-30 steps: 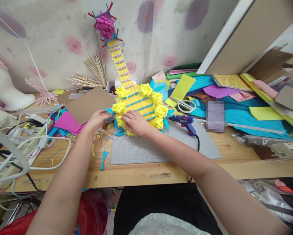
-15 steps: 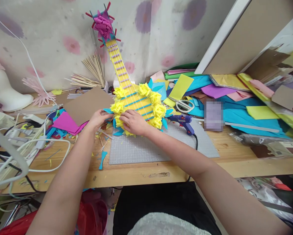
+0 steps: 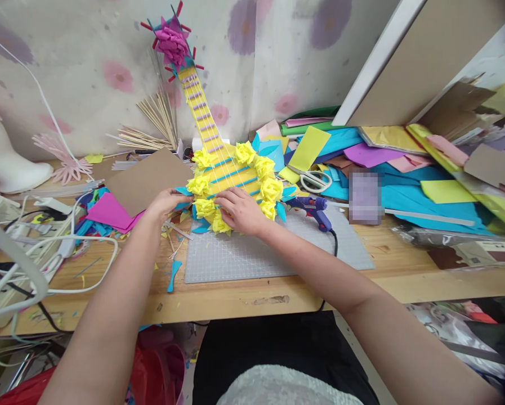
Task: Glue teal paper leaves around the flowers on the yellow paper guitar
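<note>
A yellow paper guitar (image 3: 228, 175) leans back with its neck towards the wall. Blue strips cross its body, white strings run lengthwise, and yellow paper roses (image 3: 271, 189) with blue leaves ring the edge. At the body's left edge, my left hand (image 3: 166, 202) has its thumb and fingers closed around the rim among the blue leaves; the exact contact is partly hidden. My right hand (image 3: 240, 211) rests over the lower front of the body, fingers stretched beside the lower roses, holding nothing visible. A magenta paper flower (image 3: 173, 42) decorates the headstock, between red pegs.
A blue glue gun (image 3: 313, 209) lies right of the guitar on a grey cutting mat (image 3: 252, 259). Scissors (image 3: 315, 180) and coloured paper sheets (image 3: 429, 205) fill the right side. Brown cardboard (image 3: 146, 180), wooden sticks (image 3: 157, 124) and tangled white cables (image 3: 87, 242) are left.
My right hand has slid slightly right across the guitar's lower front, uncovering more of the lower left roses. My left hand stays at the left edge. The whole view has shifted a little.
</note>
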`<state>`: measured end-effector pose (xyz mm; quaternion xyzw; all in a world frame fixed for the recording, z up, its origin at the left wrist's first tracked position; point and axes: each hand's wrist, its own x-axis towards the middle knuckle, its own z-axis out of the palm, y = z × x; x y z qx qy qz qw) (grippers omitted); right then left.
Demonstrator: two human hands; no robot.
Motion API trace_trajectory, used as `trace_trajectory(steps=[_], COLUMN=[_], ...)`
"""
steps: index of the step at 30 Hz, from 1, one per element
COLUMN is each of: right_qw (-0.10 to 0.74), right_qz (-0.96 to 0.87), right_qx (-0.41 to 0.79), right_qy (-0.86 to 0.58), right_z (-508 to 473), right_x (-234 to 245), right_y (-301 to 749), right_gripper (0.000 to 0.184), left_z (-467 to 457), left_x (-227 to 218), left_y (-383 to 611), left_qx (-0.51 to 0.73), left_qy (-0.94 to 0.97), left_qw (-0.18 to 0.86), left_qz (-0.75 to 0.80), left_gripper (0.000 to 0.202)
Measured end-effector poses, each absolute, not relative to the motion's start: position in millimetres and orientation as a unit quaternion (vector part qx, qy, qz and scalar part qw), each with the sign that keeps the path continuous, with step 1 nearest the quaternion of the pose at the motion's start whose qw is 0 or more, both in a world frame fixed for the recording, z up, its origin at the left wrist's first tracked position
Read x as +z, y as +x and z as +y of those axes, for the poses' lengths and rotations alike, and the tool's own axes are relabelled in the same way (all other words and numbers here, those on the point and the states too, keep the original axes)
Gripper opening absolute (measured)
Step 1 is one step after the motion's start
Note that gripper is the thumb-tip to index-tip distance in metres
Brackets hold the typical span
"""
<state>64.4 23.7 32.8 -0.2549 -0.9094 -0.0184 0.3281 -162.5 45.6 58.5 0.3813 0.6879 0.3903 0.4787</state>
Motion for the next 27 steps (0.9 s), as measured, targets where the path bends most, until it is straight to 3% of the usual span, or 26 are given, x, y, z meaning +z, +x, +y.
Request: trace_trajectory(steps=[15, 27], right_qw=[0.349, 0.303], right_qz=[-0.895, -0.913], right_qx=[-0.035, 0.004], right_qy=[-0.276, -0.273], right_z=[20, 14], right_x=[25, 35], right_y=[87, 72], right_gripper=[0.025, 0.028], left_z=[43, 43], left_x=[66, 66], left_y=[-157, -157], left_qx=[0.371, 0.37], left_qy=[0.389, 0.406], left_qw=[0.491, 0.474], left_qz=[0.686, 0.688], left_gripper=[0.044, 0.041])
